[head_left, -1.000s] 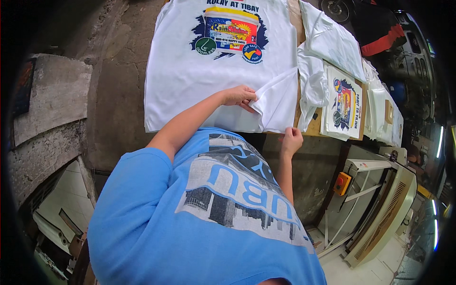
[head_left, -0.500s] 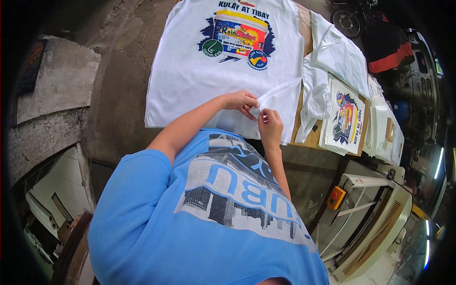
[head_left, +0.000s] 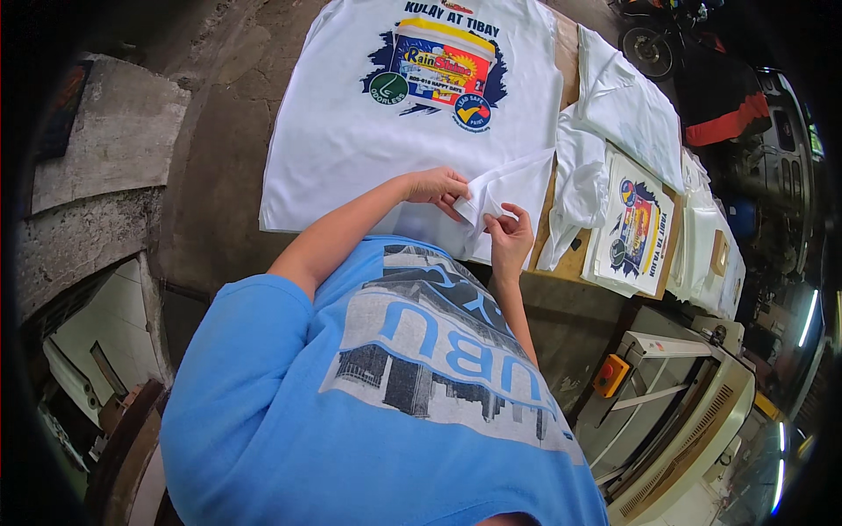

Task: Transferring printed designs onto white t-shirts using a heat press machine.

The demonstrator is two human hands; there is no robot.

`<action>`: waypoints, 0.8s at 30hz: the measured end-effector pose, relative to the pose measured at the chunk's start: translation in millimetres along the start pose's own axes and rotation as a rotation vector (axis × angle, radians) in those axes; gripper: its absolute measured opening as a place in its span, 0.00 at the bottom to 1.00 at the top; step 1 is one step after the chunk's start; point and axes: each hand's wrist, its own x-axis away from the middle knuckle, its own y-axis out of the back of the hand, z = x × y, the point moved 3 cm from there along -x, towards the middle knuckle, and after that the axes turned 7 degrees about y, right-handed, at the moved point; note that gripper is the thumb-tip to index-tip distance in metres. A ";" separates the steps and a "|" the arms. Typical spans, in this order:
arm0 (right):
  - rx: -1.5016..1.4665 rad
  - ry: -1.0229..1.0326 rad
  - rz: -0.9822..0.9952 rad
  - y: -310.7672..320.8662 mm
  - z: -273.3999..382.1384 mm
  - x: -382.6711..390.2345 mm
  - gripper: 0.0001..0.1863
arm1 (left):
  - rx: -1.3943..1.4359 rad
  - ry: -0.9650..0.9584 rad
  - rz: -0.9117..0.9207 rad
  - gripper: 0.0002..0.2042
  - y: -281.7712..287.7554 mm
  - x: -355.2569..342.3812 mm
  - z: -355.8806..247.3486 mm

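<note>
Clock: set between the hands, 12 pointing away from the blue shirt (head_left: 289,368).
Left hand (head_left: 438,188): at 10; pinches the near tip of the turned-over flap (head_left: 516,180), thumb against fingers.
Right hand (head_left: 511,235): at 4; curls thumb and forefinger beside the flap's lower edge. Cannot tell whether pinching cloth or only touching.
Flap: lies between 1 and 2, doubled over the right near corner of the white cloth (head_left: 351,167). Could spring back from too light a left pinch; could crease crooked from unequal pull.
White cloth: spreads from 9 round to 1, with soft ripples. Could skew or bunch if tugged sideways without being held down.
Colour print (head_left: 441,66): sits between 11 and 12, well apart from the fingers. Could wrinkle from a pull carried up through the cloth.
Bunched white fabric (head_left: 583,162): between 2 and 3, near the flap, on the brown tabletop (head_left: 567,57). Could snag under a wide sweep of the right hand.
Printed stack (head_left: 630,228): at 3, farther out.
Orange switch box (head_left: 611,375): near 5, well apart.
</note>
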 end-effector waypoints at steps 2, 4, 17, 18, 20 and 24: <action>0.007 0.010 0.015 -0.1 -0.3 -0.5 0.15 | 0.002 -0.001 0.007 0.16 -0.2 0.0 0.1; 0.083 0.043 0.001 0.4 0.6 0.5 0.14 | 0.007 0.007 0.002 0.16 0.0 -1.0 1.1; 0.028 0.070 -0.209 11.4 10.7 24.9 0.17 | 0.011 0.045 0.024 0.15 1.7 -3.5 -0.2; 0.052 0.086 -0.252 17.0 9.0 27.9 0.17 | 0.008 0.044 0.020 0.15 1.1 -3.3 -1.0; 0.077 0.098 -0.301 26.8 4.8 34.6 0.18 | 0.003 0.049 0.021 0.15 1.1 -2.8 -1.4; 0.071 0.027 -0.491 54.2 -18.9 55.3 0.16 | 0.004 0.036 0.035 0.15 1.2 -0.9 -1.1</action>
